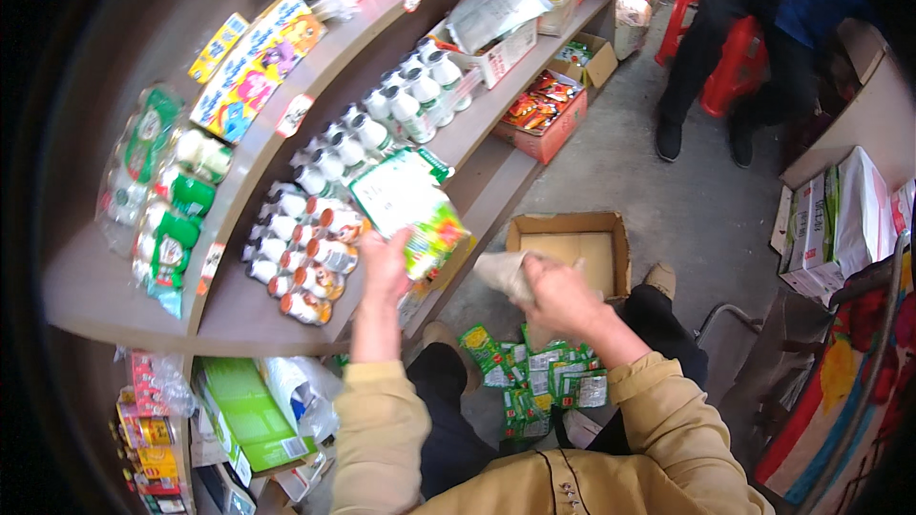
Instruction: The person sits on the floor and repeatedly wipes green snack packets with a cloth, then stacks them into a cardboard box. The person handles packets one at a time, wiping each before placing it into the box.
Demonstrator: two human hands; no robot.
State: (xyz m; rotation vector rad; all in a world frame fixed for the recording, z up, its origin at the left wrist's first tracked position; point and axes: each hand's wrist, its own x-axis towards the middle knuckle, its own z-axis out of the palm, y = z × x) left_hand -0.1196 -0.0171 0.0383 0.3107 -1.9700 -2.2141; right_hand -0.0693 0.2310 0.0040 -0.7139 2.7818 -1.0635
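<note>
My left hand [386, 261] grips a green and white printed pouch [408, 204] by its near edge, in front of shelved bottles. The pouch is slightly blurred. To the right, my right hand [562, 293] is closed on a pale beige cloth [504, 275], which hangs out to the left of the fingers. Beyond and below this hand an open cardboard box [621, 247] stands on the floor. Many small green packets [529, 379] lie spread on the floor between my legs. White bottles with dark caps [408, 111] and orange-capped bottles [333, 257] stand on the shelf.
A curved shelf unit [250, 179] with packaged goods runs along the left. A red box of packets [551, 129] sits low beside it. At upper right a person [744, 28] sits on a red stool [737, 71]. White cartons [809, 229] and a metal-framed chair [730, 322] stand at right.
</note>
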